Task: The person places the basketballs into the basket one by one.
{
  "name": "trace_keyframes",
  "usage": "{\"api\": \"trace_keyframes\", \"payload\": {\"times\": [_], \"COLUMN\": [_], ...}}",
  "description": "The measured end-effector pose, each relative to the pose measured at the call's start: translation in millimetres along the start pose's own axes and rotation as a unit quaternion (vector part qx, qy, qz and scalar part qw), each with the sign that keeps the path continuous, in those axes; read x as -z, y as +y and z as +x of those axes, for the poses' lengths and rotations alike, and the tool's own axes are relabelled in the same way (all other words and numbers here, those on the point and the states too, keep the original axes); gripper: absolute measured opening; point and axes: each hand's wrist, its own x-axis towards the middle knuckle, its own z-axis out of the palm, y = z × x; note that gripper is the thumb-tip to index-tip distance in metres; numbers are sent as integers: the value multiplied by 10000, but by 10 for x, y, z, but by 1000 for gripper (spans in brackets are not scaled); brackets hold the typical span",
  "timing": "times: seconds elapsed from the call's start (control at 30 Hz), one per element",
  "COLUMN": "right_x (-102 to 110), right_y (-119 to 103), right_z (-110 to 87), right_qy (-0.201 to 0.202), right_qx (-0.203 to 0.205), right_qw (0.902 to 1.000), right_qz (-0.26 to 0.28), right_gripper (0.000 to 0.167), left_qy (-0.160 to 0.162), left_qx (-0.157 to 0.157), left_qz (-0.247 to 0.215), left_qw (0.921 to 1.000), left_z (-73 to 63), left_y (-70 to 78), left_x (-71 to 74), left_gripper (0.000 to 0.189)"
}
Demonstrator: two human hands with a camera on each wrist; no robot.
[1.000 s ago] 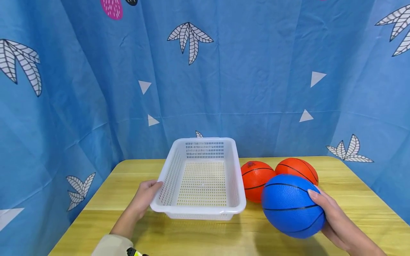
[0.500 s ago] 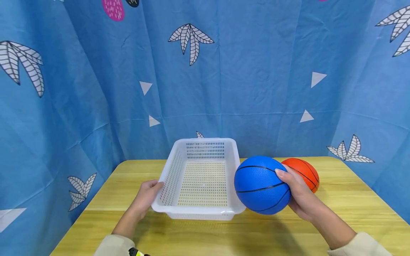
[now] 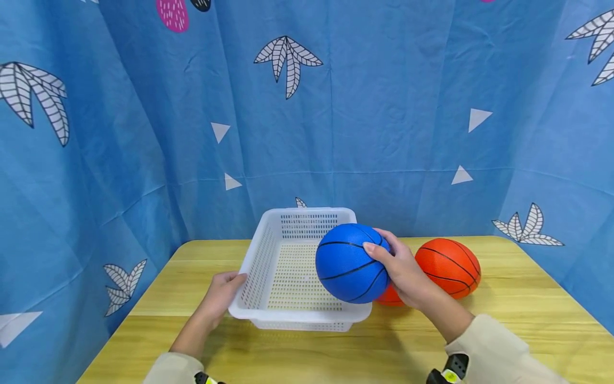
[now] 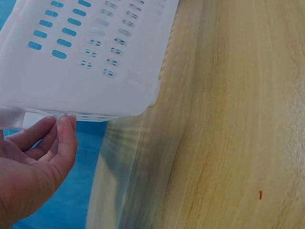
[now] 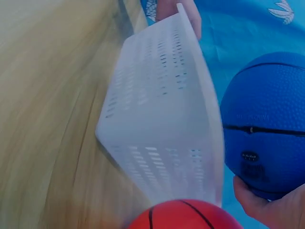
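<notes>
A white plastic basket [image 3: 307,316] with slotted walls stands on the table, nothing inside it. My left hand [image 3: 218,298] holds its left rim; in the left wrist view the bent fingers [image 4: 66,143] meet the rim's edge. My right hand [image 3: 403,269] grips a small blue basketball [image 3: 352,264] with black lines, thumb on the near side. The ball is up over the basket's right rim and hides part of it. Just right of the basket, a red basketball [image 3: 390,296] is mostly hidden behind the blue ball and the hand. Another red basketball [image 3: 448,266] lies farther right.
The wooden table [image 3: 288,357] carries everything. A blue patterned curtain [image 3: 374,117] hangs behind it and along both sides. In the right wrist view, a red basketball [image 5: 186,217] sits close beside the basket wall.
My right hand has carried the blue basketball leftward and a little up, from in front of the red basketballs to over the basket's right rim. My left hand stays on the rim.
</notes>
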Motion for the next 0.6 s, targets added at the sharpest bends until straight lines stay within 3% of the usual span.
{"api": "trace_keyframes", "payload": {"times": [0.13,0.23,0.37,0.6], "right_x": [-126,-204,-305,-447], "right_y": [60,110,162,209], "right_z": [96,139,177,217], "right_qy": [122,159,175,237], "right_qx": [-10,167,498,895], "right_qw": [9994,9941,9759,9512], "right_qz": [-321,-1060,-2116,-2942], "right_gripper": [61,65,72,77], "left_qy": [47,61,123,178], "left_qx": [31,19,9,-28], "left_qz": [-7,4,38,29], "left_qw": [10000,10000,9999,9998], "left_z": [-4,-16,-15,-9], "left_y": [-10,-2,9,6], "left_x": [-6,-14,-19,-29], "left_gripper": [38,38,38,38]}}
